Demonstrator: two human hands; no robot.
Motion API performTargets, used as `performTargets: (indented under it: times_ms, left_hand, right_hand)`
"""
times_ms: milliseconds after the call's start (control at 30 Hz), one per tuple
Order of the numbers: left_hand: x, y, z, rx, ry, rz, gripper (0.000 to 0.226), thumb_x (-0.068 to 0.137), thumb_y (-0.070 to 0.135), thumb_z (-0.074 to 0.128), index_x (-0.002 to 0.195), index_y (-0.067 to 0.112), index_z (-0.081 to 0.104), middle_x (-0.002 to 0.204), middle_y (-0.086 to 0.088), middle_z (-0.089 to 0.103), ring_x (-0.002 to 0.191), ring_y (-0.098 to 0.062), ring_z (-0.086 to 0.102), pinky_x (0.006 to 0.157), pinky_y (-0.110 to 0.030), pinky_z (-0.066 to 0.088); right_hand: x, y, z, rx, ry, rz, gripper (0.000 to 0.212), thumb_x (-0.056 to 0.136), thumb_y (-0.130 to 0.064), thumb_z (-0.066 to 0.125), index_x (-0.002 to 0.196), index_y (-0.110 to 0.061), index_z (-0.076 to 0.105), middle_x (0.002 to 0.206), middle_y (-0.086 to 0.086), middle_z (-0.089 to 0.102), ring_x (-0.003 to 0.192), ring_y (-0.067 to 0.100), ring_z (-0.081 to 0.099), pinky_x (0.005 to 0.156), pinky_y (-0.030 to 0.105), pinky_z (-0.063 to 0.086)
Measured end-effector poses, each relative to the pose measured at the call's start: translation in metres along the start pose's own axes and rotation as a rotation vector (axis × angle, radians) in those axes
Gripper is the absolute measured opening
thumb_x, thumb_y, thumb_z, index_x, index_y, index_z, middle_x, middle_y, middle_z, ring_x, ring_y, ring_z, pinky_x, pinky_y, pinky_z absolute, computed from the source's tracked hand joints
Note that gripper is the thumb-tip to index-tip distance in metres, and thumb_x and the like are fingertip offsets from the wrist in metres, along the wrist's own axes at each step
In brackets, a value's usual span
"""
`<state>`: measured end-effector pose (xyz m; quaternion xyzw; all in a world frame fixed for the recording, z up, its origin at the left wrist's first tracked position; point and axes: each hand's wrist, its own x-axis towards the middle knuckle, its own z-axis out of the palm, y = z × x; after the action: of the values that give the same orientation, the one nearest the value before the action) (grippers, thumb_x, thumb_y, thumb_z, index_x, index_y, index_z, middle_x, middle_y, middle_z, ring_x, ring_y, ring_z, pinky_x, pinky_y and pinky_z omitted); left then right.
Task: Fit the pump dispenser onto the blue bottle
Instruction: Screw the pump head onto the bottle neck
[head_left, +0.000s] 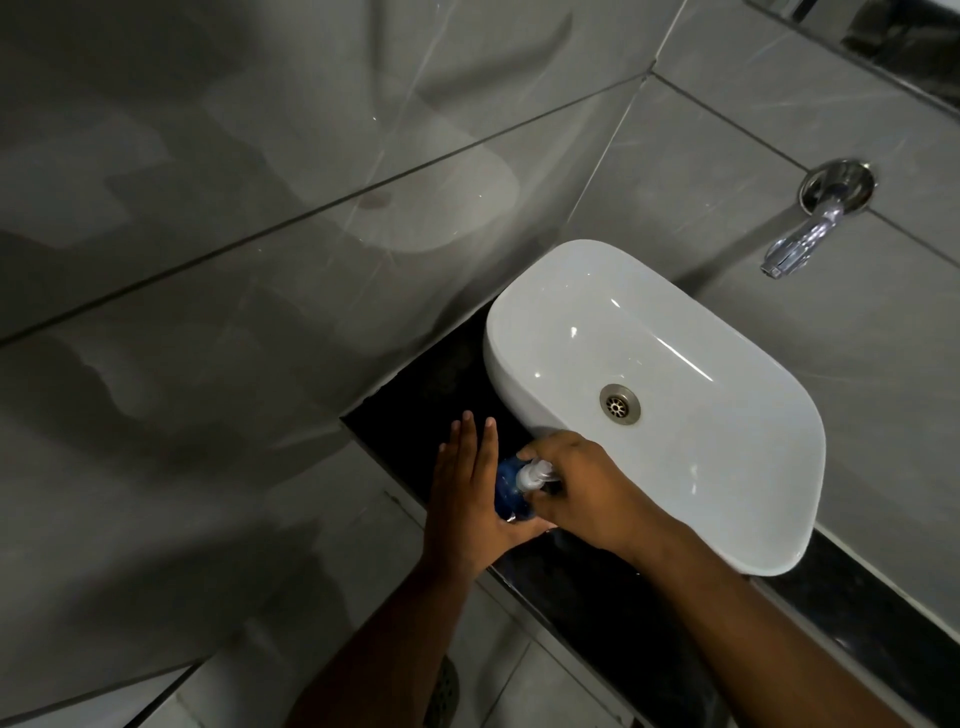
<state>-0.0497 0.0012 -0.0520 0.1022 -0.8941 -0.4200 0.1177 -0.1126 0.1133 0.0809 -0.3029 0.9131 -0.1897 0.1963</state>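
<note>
One blue bottle (506, 493) on dark bench (597, 587), just beside one white sink (675, 467). Left hand (465, 499) flat against bottle, fingers straight, together. Right hand (582, 488) – fingers clamped on one white pump (530, 475) at bottle top. One tap (795, 244) on wall.

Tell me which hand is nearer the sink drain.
Right. The right hand grips the pump dispenser just below the white sink's front rim, closer to the drain. The left hand steadies the blue bottle further left.
</note>
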Motion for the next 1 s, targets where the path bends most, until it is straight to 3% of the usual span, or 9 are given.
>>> performTargets:
  times_ms: [133, 233, 433, 533, 633, 700, 800, 867, 1000]
  left_hand:
    - [-0.0008, -0.0010, 0.0016, 0.024, -0.001, -0.001, 0.132, 0.054, 0.086, 0.059, 0.153, 0.012, 0.014, 0.162, -0.014, 0.010, 0.150, -0.028, 0.006, 0.119, -0.048, 0.012]
    - [-0.0017, -0.0022, 0.0018, 0.052, 0.005, 0.001, 0.132, 0.054, 0.087, 0.060, 0.154, 0.013, 0.013, 0.162, -0.014, 0.009, 0.150, -0.028, 0.007, 0.119, -0.047, 0.011]
    - [-0.0015, -0.0004, 0.0010, 0.027, 0.023, 0.007, 0.127, 0.054, 0.077, 0.065, 0.153, 0.013, 0.016, 0.161, -0.017, 0.016, 0.149, -0.031, 0.011, 0.118, -0.052, 0.016]
    - [-0.0020, -0.0014, 0.0022, 0.029, 0.027, -0.003, 0.127, 0.053, 0.077, 0.064, 0.152, 0.013, 0.016, 0.160, -0.017, 0.017, 0.149, -0.031, 0.013, 0.117, -0.051, 0.016]
    - [-0.0017, -0.0022, 0.0040, 0.043, 0.004, -0.009, 0.127, 0.055, 0.079, 0.061, 0.153, 0.012, 0.016, 0.161, -0.018, 0.014, 0.149, -0.032, 0.011, 0.118, -0.052, 0.017]
    - [-0.0008, -0.0033, 0.0043, 0.044, 0.008, 0.002, 0.125, 0.056, 0.073, 0.067, 0.152, 0.012, 0.016, 0.160, -0.019, 0.015, 0.149, -0.033, 0.011, 0.117, -0.055, 0.019]
    - [0.0002, -0.0033, 0.0041, 0.032, 0.000, -0.002, 0.129, 0.054, 0.066, 0.078, 0.153, 0.015, 0.013, 0.161, -0.017, 0.013, 0.149, -0.032, 0.009, 0.118, -0.055, 0.017]
    - [-0.0003, -0.0029, 0.0038, 0.023, 0.004, -0.005, 0.131, 0.052, 0.066, 0.079, 0.153, 0.015, 0.013, 0.161, -0.018, 0.013, 0.149, -0.032, 0.010, 0.118, -0.054, 0.014]
    - [0.0000, -0.0022, 0.0021, 0.046, -0.005, 0.004, 0.129, 0.054, 0.067, 0.076, 0.153, 0.013, 0.014, 0.161, -0.018, 0.013, 0.149, -0.032, 0.009, 0.118, -0.053, 0.015]
  right_hand:
    - [0.0036, -0.0021, -0.0020, -0.017, 0.003, 0.035, 0.017, 0.077, -0.016, 0.073, 0.092, -0.008, 0.070, 0.098, 0.007, 0.066, 0.087, 0.022, 0.065, 0.079, 0.040, 0.056]
    - [0.0062, -0.0050, -0.0007, -0.036, 0.027, 0.075, 0.030, 0.079, -0.034, 0.073, 0.077, -0.004, 0.069, 0.083, 0.010, 0.066, 0.075, 0.023, 0.065, 0.072, 0.044, 0.055]
    - [0.0023, -0.0042, -0.0036, -0.015, -0.007, 0.035, 0.050, 0.071, -0.018, 0.077, 0.119, -0.011, 0.063, 0.116, 0.005, 0.065, 0.104, 0.022, 0.063, 0.089, 0.032, 0.053]
    - [0.0031, -0.0032, -0.0029, -0.072, -0.023, 0.013, 0.019, 0.075, -0.016, 0.073, 0.092, -0.008, 0.070, 0.093, 0.008, 0.066, 0.083, 0.025, 0.066, 0.075, 0.038, 0.055]
    - [0.0042, -0.0053, -0.0020, -0.058, 0.004, 0.080, 0.036, 0.078, -0.041, 0.072, 0.075, -0.006, 0.067, 0.075, 0.008, 0.064, 0.069, 0.023, 0.064, 0.065, 0.040, 0.054]
    - [0.0026, -0.0074, -0.0012, -0.020, 0.017, 0.054, 0.040, 0.073, -0.046, 0.076, 0.084, -0.008, 0.066, 0.082, 0.006, 0.066, 0.074, 0.020, 0.064, 0.066, 0.035, 0.052]
    - [0.0020, -0.0060, -0.0032, -0.029, -0.004, 0.014, 0.042, 0.073, -0.024, 0.076, 0.110, -0.010, 0.065, 0.109, 0.005, 0.066, 0.097, 0.022, 0.064, 0.081, 0.031, 0.053]
    - [0.0027, -0.0052, -0.0018, -0.060, 0.007, 0.014, 0.022, 0.075, -0.021, 0.074, 0.092, -0.008, 0.069, 0.095, 0.007, 0.066, 0.084, 0.024, 0.065, 0.074, 0.037, 0.055]
    - [0.0012, -0.0038, 0.0023, -0.041, 0.058, 0.096, 0.039, 0.074, -0.050, 0.074, 0.079, -0.012, 0.067, 0.076, 0.004, 0.063, 0.068, 0.017, 0.063, 0.062, 0.034, 0.052]
